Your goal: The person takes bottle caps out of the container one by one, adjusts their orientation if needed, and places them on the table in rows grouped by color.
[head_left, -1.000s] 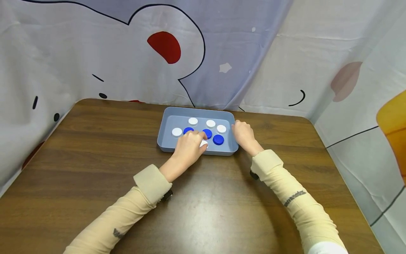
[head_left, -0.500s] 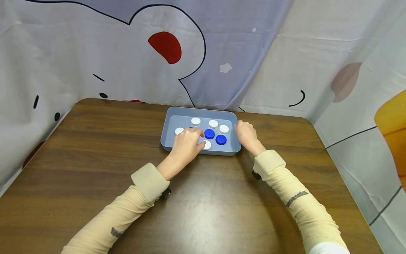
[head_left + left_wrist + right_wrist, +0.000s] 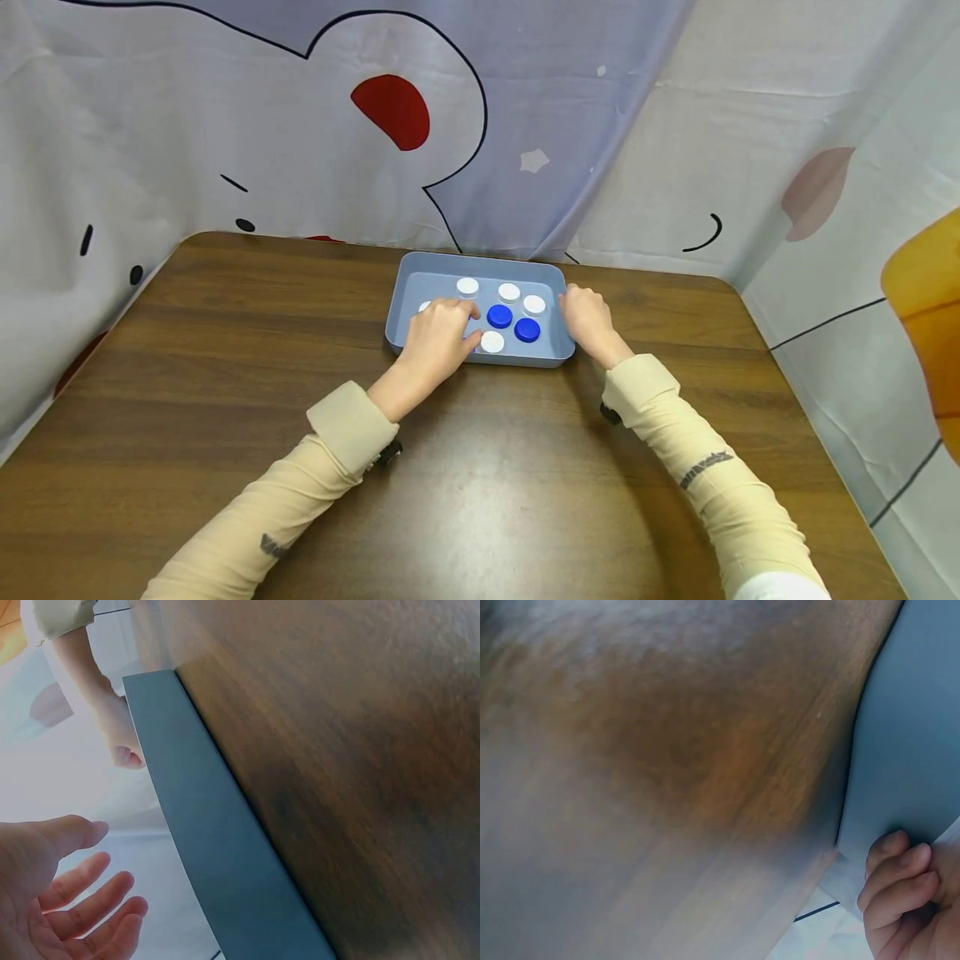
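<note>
- While the blue-grey tray (image 3: 517,362) sits on the wood-grain table (image 3: 480,467), the left hand (image 3: 437,337) is over the tray's near side, left of its middle; its thumb and fingers are loose and parted, released, with a gap between them.
- At the tray's right end, the right hand (image 3: 587,317) grips the rim; its fingers are curled against the outer wall.
- Toward the tray's far side lie three white discs (image 3: 509,292); another white disc (image 3: 492,342) lies by the front wall, just beside the left thumb; one more shows at the tray's left, partly hidden by the left hand.
- Two blue discs (image 3: 499,316) lie in the tray's right half, near the white ones.
- Beyond the tray hangs a printed curtain (image 3: 555,83); two beige sleeves (image 3: 705,450) reach toward the tray from its near side, cuffs folded back.
</note>
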Available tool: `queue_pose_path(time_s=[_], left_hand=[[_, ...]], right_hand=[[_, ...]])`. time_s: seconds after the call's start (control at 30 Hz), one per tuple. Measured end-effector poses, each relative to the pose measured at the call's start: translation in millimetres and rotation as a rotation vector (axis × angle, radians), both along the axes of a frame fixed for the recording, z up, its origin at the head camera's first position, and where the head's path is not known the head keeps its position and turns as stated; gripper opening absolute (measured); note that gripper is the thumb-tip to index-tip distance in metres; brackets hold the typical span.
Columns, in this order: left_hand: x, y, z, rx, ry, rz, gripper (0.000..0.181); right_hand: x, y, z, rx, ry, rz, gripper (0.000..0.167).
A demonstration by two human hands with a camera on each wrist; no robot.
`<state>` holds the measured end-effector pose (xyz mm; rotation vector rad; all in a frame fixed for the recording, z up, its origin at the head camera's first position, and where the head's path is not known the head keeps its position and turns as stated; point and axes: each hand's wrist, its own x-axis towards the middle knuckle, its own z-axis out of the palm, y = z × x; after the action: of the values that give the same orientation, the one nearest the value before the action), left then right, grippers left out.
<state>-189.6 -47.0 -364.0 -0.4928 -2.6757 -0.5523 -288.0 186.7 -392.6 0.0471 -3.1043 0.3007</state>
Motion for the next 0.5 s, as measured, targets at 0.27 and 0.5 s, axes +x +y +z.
queue_pose_path(time_s=[0.27, 0.5], left_hand=[[-6.1, -6.5, 6.4, 0.035, -0.040, -0.013, 0.022], [-9.9, -10.1, 14.1, 0.025, -0.043, -0.028, 0.020]], right_hand=[[-0.9, -0.2, -0.3, 0.010, 0.018, 0.013, 0.032], [-0.6, 0.1, -2.5, 0.018, 0.025, 0.006, 0.032]])
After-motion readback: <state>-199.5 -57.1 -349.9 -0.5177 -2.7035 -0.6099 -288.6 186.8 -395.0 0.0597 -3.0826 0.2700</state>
